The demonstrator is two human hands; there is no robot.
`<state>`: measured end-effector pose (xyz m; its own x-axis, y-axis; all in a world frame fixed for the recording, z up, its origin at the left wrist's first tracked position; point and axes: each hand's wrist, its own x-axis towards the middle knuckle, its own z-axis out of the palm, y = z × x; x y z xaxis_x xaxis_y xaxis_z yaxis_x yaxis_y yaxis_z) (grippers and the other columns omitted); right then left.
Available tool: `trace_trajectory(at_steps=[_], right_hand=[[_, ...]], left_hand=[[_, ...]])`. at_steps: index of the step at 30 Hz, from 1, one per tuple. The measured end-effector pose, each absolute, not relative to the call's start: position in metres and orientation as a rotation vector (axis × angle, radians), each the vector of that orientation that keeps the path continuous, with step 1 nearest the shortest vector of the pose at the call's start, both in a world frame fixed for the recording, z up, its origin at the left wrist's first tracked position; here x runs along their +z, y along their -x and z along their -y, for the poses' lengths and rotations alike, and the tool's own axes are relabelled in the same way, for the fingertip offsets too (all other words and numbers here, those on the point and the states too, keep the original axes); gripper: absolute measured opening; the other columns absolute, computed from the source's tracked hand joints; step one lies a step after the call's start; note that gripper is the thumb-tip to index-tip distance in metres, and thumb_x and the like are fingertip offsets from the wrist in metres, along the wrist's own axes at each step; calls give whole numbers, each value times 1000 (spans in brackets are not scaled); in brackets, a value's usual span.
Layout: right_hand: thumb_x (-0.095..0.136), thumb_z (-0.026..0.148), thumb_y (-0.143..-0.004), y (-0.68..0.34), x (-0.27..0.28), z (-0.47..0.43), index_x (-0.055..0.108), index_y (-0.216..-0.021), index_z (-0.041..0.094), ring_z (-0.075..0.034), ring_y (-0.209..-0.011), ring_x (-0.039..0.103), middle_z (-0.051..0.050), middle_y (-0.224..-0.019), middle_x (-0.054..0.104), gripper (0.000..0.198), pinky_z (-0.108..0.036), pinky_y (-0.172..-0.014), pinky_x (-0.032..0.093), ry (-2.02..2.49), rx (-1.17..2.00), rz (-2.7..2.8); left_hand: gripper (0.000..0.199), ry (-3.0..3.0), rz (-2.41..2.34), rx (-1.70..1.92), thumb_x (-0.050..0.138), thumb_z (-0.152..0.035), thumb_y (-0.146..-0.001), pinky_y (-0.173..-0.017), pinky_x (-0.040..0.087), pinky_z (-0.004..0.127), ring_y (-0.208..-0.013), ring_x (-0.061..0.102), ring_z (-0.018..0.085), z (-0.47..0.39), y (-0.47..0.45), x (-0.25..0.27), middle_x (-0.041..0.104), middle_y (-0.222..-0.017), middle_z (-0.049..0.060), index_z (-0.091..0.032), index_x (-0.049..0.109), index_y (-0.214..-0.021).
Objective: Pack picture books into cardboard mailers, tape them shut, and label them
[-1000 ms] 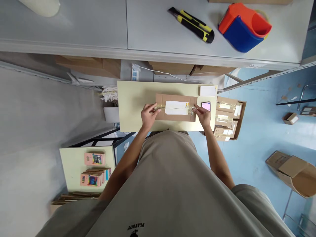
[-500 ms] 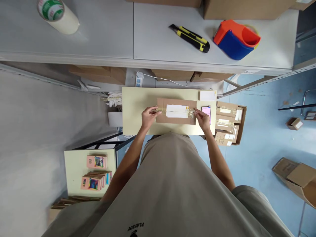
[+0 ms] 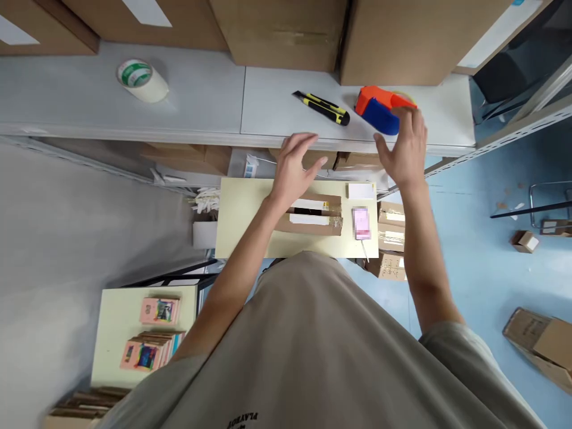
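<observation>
My right hand (image 3: 407,146) reaches over the shelf edge with thumb and fingers apart. Its fingertips overlap the near right side of the orange and blue tape dispenser (image 3: 379,113); whether they touch it I cannot tell. My left hand (image 3: 294,170), empty and with fingers spread, hovers above the back left of a small cardboard box (image 3: 315,229) on the pale yellow table. The top of this box is parted along its middle, a dark gap splitting the white label in two. A black and yellow utility knife (image 3: 324,108) lies on the shelf left of the dispenser.
A tape roll (image 3: 154,86) stands on the grey shelf (image 3: 201,89), with large cartons (image 3: 286,36) behind. On the table lie a phone (image 3: 361,223) and white labels (image 3: 360,190). Boxes (image 3: 391,238) stand to the right; pink books (image 3: 159,310) lie on a lower-left table.
Both hands have left the box and moved forward, the right one to the tape dispenser. The box top, closed before, now has a gap. The view has tilted toward the shelf.
</observation>
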<state>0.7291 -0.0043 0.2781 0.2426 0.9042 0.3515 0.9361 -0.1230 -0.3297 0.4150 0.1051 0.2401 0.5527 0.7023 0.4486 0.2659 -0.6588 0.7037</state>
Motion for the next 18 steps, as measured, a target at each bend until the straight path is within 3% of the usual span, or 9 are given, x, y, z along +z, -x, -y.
trace_trajectory(at_steps=[5, 9, 12, 14, 18], right_hand=[[43, 54, -128, -747, 287, -57, 64, -135, -3, -39, -164, 56, -42, -166, 57, 61, -61, -132, 44, 2282, -43, 1680], [15, 56, -124, -742, 284, -71, 65, -113, -8, -38, -163, 60, -48, -160, 56, 82, -57, -125, 46, 2405, -71, 1567], [0, 55, -118, -744, 286, -74, 67, -103, -9, -35, -159, 65, -47, -150, 64, 93, -57, -124, 45, 2445, -15, 1548], [4, 54, -120, -749, 285, -73, 68, -106, -10, -33, -154, 69, -44, -145, 69, 91, -58, -125, 44, 2476, 32, 1564], [34, 51, -127, -750, 265, -37, 64, -135, -7, -36, -142, 76, -43, -145, 72, 66, -60, -118, 53, 2456, 56, 1464]], left_hand=[[46, -2200, -631, 1067, 73, -58, -116, -138, 51, 58, -155, 66, 37, -111, -470, 266, 74, -158, 13, -32, 73, -154], [44, -2180, -608, 1078, 72, -55, -117, -135, 53, 56, -152, 68, 36, -101, -481, 260, 74, -156, 14, -30, 73, -153], [40, -2153, -622, 1071, 72, -49, -117, -133, 56, 54, -149, 70, 35, -92, -479, 251, 76, -152, 14, -29, 74, -152], [36, -2118, -638, 1074, 72, -44, -117, -130, 58, 52, -146, 73, 33, -84, -474, 245, 78, -150, 13, -28, 75, -149], [31, -1998, -710, 1073, 72, -36, -117, -121, 65, 46, -132, 79, 27, -56, -447, 230, 82, -143, 11, -26, 76, -146]])
